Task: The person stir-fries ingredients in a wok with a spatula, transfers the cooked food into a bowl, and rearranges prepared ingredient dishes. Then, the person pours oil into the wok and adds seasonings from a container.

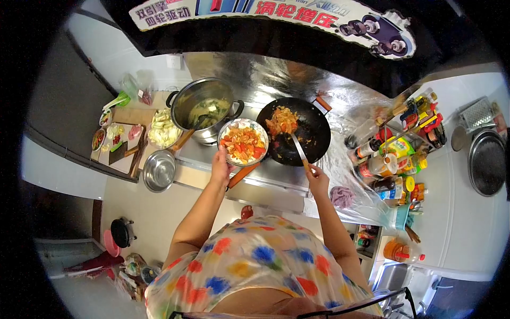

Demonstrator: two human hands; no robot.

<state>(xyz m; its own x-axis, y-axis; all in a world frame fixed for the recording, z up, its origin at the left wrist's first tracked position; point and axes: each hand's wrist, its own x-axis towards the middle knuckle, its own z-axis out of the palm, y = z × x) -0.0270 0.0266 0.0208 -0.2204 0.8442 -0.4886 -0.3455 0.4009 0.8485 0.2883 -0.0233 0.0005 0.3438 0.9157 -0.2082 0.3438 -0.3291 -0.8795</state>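
While the left hand [221, 167] holds a round, pale bowl with a patterned rim [243, 122] from its near-left side, the right hand [317, 181] is closed round the wooden end of a metal-bladed spatula [300, 150]. Bowl: raised between a deep, two-handled stainless-steel pot [183, 108] and a round black wok [314, 136]; contents, red-orange chopped food with pale pieces [244, 147]. Handling, as judged: moderately heavy when loaded, rigid, probably breakable, its wall perhaps slippery if wet; best held under the base and lower side, kept level. Spatula: blade in the wok, beside a heap of orange-red cooked food [282, 120]; likely light and stiff, to be held by the wood, as the metal may be hot. Heap: soft and moist-looking, apt to slide or break apart. Left fingertips: partly hidden beneath the bowl.
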